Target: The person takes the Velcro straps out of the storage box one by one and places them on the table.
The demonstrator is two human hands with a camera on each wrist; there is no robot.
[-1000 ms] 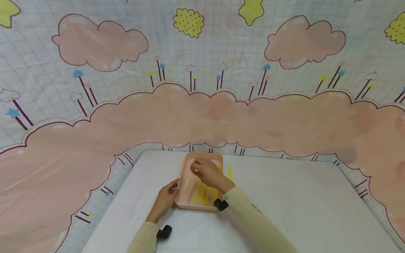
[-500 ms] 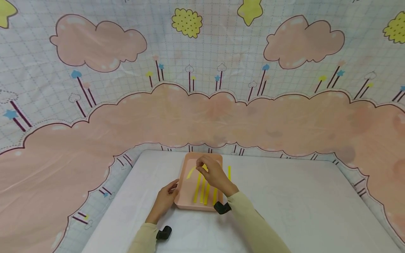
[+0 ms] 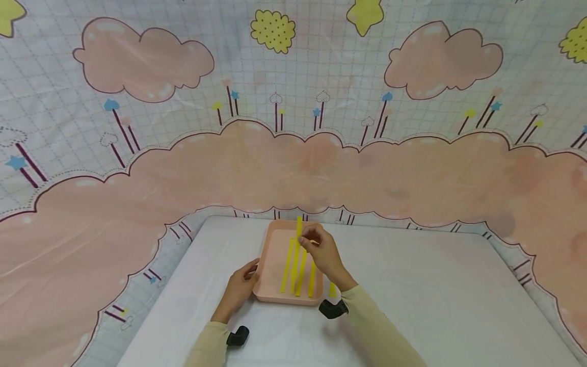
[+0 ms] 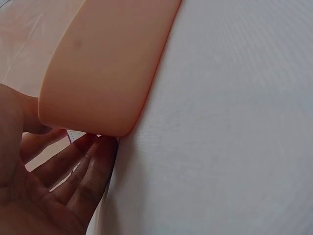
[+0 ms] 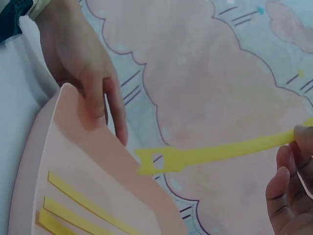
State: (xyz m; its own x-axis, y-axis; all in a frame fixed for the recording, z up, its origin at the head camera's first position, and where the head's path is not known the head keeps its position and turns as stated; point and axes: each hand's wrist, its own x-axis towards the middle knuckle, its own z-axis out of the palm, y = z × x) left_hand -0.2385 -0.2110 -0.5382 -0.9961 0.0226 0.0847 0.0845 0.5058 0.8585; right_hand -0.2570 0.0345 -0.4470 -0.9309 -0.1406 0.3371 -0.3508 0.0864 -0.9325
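Note:
In the head view my right hand (image 3: 326,257) is above the far right part of a pink tray (image 3: 278,250). Its thumb and fingers pinch a yellow hook-and-loop cable tie (image 3: 299,225). The right wrist view shows this cable tie (image 5: 220,151) held in the air near one end, its slotted head pointing away from the fingers. My left hand (image 3: 239,288) grips the tray's left side, thumb at the rim and fingers against the outer wall (image 4: 93,73). Several more yellow cable ties (image 3: 287,272) lie roughly side by side inside the tray, partly behind the right hand.
Another yellow strip (image 3: 332,289) lies on the white table (image 3: 426,290) just right of the tray, mostly hidden by the right hand. A patterned cloth (image 3: 357,173) hangs behind the table. Each wrist carries a black camera mount (image 3: 238,336).
My right hand has moved to the right with the pinched cable tie, which swung from left of the fingers to stand lengthwise before them. The left hand and the tray have stayed put.

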